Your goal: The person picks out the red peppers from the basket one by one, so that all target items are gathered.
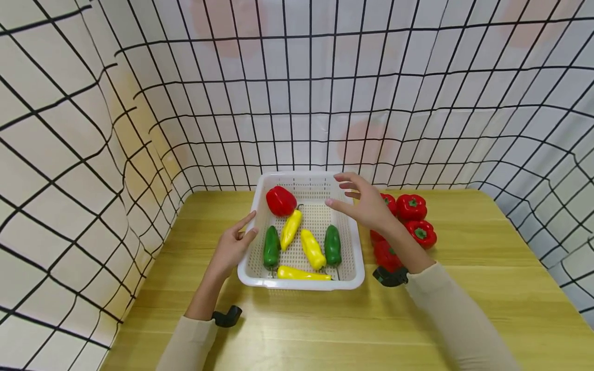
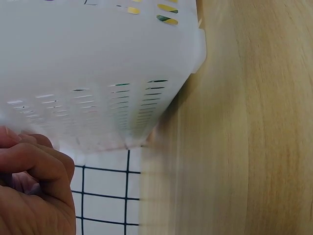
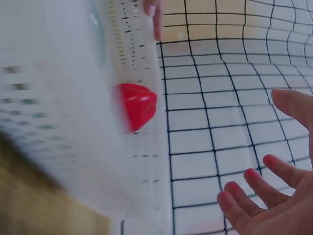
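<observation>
A white plastic basket (image 1: 303, 283) with slotted walls stands on the table. Inside it lie a red bell pepper (image 1: 280, 201), several yellow peppers (image 1: 291, 230) and two green peppers (image 1: 271, 247). My left hand (image 1: 232, 245) holds the basket's left rim with thumb and index finger, and its other fingers (image 2: 44, 161) curl beside the outer wall. Over the right rim hovers my right hand (image 1: 364, 203), fingers spread and nothing in them. The right wrist view shows these spread fingers (image 3: 271, 196) apart from the basket wall.
Several red bell peppers (image 1: 419, 233) sit to the right of the basket, partly hidden by my right forearm. Black wire mesh (image 1: 297, 103) rises behind the wooden table (image 1: 487, 247) and along both sides.
</observation>
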The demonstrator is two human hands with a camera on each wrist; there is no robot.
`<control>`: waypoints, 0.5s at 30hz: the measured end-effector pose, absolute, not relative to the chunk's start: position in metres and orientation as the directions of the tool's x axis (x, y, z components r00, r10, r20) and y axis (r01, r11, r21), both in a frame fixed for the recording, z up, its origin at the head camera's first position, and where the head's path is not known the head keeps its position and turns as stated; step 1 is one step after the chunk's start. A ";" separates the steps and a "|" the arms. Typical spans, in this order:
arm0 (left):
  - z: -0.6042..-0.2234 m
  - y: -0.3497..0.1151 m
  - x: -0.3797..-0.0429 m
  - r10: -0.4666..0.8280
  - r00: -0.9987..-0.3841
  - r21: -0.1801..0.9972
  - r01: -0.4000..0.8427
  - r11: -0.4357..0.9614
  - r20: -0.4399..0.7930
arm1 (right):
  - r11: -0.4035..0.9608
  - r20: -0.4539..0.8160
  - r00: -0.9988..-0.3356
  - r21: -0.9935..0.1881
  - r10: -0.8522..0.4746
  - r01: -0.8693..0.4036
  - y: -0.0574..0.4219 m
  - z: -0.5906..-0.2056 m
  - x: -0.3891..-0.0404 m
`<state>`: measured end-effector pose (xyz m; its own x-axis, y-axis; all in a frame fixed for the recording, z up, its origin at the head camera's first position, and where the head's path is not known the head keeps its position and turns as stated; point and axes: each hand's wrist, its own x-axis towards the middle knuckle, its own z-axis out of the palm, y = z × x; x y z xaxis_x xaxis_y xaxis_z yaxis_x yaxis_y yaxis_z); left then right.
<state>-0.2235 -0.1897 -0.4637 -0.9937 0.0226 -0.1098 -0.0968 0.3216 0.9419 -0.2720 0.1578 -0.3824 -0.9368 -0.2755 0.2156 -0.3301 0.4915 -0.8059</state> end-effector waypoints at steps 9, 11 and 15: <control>-0.466 -0.190 -0.224 0.036 -0.995 0.951 -0.082 0.300 -0.097 | 0.469 0.186 -0.911 -0.809 -0.369 -0.355 0.126 -0.362 -0.304; -0.466 -0.191 -0.224 0.036 -0.995 0.951 -0.077 0.298 -0.092 | 0.468 0.171 -0.907 -0.811 -0.384 -0.351 0.119 -0.364 -0.311; -0.467 -0.192 -0.225 0.033 -0.996 0.951 -0.070 0.300 -0.084 | 0.458 0.145 -0.903 -0.822 -0.403 -0.337 0.106 -0.372 -0.323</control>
